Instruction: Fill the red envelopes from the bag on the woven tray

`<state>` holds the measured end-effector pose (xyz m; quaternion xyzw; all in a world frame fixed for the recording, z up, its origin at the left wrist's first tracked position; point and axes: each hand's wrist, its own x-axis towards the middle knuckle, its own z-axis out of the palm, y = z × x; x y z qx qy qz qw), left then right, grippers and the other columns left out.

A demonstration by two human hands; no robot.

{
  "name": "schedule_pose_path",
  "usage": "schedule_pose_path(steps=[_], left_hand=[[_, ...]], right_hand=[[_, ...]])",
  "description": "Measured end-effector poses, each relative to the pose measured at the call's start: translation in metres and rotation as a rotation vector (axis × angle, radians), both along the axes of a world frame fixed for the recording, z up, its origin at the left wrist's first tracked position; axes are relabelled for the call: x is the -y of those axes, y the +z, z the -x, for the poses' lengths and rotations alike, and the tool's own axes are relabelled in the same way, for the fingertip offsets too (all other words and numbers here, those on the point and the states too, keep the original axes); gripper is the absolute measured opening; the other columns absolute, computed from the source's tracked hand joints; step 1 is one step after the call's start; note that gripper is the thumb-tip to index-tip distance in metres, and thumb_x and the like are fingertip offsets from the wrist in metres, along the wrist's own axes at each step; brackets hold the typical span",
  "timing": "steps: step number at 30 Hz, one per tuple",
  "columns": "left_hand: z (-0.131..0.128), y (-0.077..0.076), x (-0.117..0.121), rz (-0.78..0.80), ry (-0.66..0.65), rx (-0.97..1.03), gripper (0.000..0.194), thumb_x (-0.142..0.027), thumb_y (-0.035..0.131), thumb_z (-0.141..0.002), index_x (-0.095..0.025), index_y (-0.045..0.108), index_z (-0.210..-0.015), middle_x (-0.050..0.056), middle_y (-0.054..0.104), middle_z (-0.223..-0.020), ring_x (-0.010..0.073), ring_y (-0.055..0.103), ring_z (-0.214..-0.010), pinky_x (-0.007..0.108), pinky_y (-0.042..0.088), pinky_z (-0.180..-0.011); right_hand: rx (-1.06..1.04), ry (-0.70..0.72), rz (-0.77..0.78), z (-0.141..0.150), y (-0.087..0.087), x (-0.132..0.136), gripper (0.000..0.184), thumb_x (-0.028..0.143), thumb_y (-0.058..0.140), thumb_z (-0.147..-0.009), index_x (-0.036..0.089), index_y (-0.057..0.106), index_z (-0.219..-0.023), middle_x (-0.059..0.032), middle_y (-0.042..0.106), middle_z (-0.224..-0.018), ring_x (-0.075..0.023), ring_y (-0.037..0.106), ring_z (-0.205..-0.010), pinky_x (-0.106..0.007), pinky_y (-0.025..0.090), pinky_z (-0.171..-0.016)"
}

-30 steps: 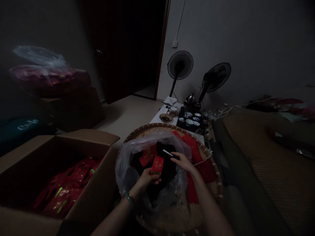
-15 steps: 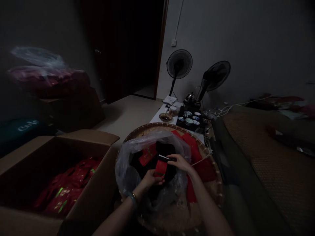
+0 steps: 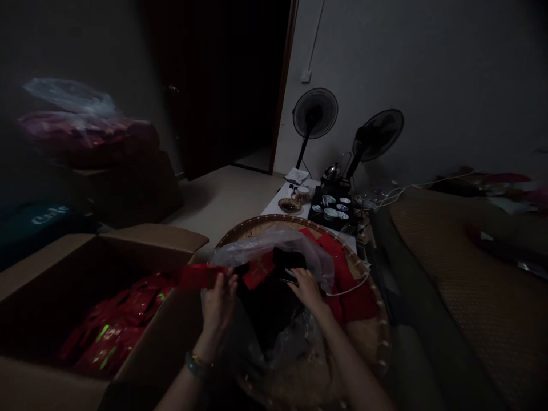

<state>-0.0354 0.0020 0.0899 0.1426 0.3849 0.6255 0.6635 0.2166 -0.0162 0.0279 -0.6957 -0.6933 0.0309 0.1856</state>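
My left hand (image 3: 219, 302) is raised at the left edge of the round basket, its fingers on one end of a flat red piece (image 3: 194, 276), blurred, that reaches over the side of the cardboard box (image 3: 154, 237). Over the plastic bag, my right hand (image 3: 307, 288) grips a small thin tool with two pale prongs (image 3: 289, 276); its exact kind is too dark to make out. Below it, the clear plastic bag (image 3: 317, 257) lies open with black material (image 3: 274, 314) inside. Another red piece (image 3: 258, 270) with a small green mark rests on that black material.
The bag stands in a round woven basket (image 3: 379, 337), beside red cloth-like pieces (image 3: 355, 285). Several red items (image 3: 115, 325) fill the box's bottom. Behind are a tea tray with cups (image 3: 330, 214) and two fans (image 3: 315, 113). A white cord (image 3: 353, 286) crosses the basket's right side.
My left hand has moved left and up from the bag, carrying the red piece to the box's side. My right hand stays over the bag with the tool, turned slightly.
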Motion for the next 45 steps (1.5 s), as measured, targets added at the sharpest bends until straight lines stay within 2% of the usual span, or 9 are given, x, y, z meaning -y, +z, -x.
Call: schedule_pose_path(steps=[5,10,18,24,28,30,33,37,45], left_hand=[[0.038,0.017,-0.024,-0.049,0.183,0.136,0.017,-0.018,0.045,-0.087,-0.017,0.06,-0.094,0.004,0.067,-0.09,0.0074,0.064,-0.071,0.013,0.052,-0.061],[0.028,-0.002,-0.018,0.026,0.06,0.09,0.018,-0.006,0.045,-0.083,-0.013,0.06,-0.09,0.005,0.068,-0.077,0.0104,0.066,-0.066,0.018,0.053,-0.061],[0.016,-0.027,-0.015,-0.056,-0.165,-0.146,0.023,-0.018,0.063,-0.069,-0.013,0.059,-0.092,0.01,0.068,-0.091,0.0187,0.066,-0.081,0.028,0.051,-0.072],[0.0,-0.049,-0.013,-0.389,-0.263,-0.708,0.039,-0.025,0.063,-0.066,-0.016,0.058,-0.104,0.012,0.06,-0.113,0.024,0.054,-0.107,0.041,0.04,-0.094],[-0.011,-0.04,0.0,-0.707,-0.343,-0.978,0.057,-0.02,0.066,-0.063,-0.02,0.052,-0.118,0.01,0.042,-0.135,0.0255,0.03,-0.128,0.045,0.02,-0.107],[-0.015,-0.031,0.008,-0.76,-0.409,-0.957,0.05,-0.017,0.06,-0.069,-0.021,0.054,-0.118,0.01,0.047,-0.131,0.0244,0.038,-0.124,0.043,0.024,-0.106],[-0.018,-0.021,0.018,-0.733,-0.493,-0.879,0.037,-0.018,0.051,-0.076,-0.022,0.059,-0.112,0.009,0.063,-0.111,0.0219,0.058,-0.098,0.035,0.041,-0.09],[-0.02,-0.022,0.028,-0.633,-0.578,-0.847,0.023,-0.025,0.05,-0.078,-0.019,0.067,-0.092,0.005,0.069,-0.082,0.0192,0.058,-0.073,0.027,0.046,-0.07],[-0.026,-0.034,0.039,-0.425,-0.706,-0.632,0.043,-0.052,0.05,-0.074,-0.011,0.06,-0.075,0.0,0.055,-0.066,0.012,0.044,-0.063,0.022,0.039,-0.059]], right_hand=[[0.049,0.228,-0.047,0.075,0.0,-0.02,0.032,0.031,0.059,-0.077,0.024,0.056,-0.108,-0.007,0.056,-0.11,-0.0219,0.048,-0.1,-0.034,0.041,-0.083],[0.124,0.061,-0.024,0.125,-0.014,-0.041,0.059,0.039,0.069,-0.064,0.016,0.05,-0.115,-0.0158,0.047,-0.123,-0.0298,0.042,-0.106,-0.042,0.04,-0.083],[-0.124,0.046,-0.042,0.117,-0.015,-0.045,0.012,0.023,0.055,-0.073,0.019,0.065,-0.078,-0.0087,0.065,-0.09,-0.0217,0.055,-0.089,-0.031,0.041,-0.079],[-0.706,-0.096,-0.278,0.099,-0.001,-0.027,0.021,0.03,0.046,-0.077,0.017,0.062,-0.074,-0.0046,0.064,-0.073,-0.0167,0.059,-0.068,-0.027,0.045,-0.066],[-1.101,-0.207,-0.225,0.097,0.013,-0.002,0.025,0.039,0.049,-0.076,0.016,0.058,-0.074,-0.0018,0.06,-0.065,-0.0147,0.056,-0.056,-0.025,0.048,-0.054],[-1.18,-0.194,-0.189,0.098,0.02,0.011,0.026,0.04,0.047,-0.078,0.017,0.057,-0.075,-0.0016,0.059,-0.066,-0.0148,0.057,-0.057,-0.026,0.049,-0.054],[-1.082,-0.129,-0.266,0.096,0.033,0.025,0.027,0.039,0.043,-0.082,0.017,0.058,-0.091,-0.0071,0.062,-0.086,-0.018,0.06,-0.076,-0.03,0.052,-0.066],[-0.703,0.121,-0.361,0.088,0.049,0.034,0.039,0.033,0.046,-0.083,0.02,0.048,-0.12,-0.012,0.05,-0.122,-0.0227,0.049,-0.11,-0.038,0.045,-0.088],[-0.28,0.24,-0.533,0.09,0.033,0.038,0.037,0.022,0.043,-0.087,0.02,0.048,-0.124,-0.0099,0.061,-0.111,-0.0209,0.054,-0.104,-0.04,0.045,-0.089]])
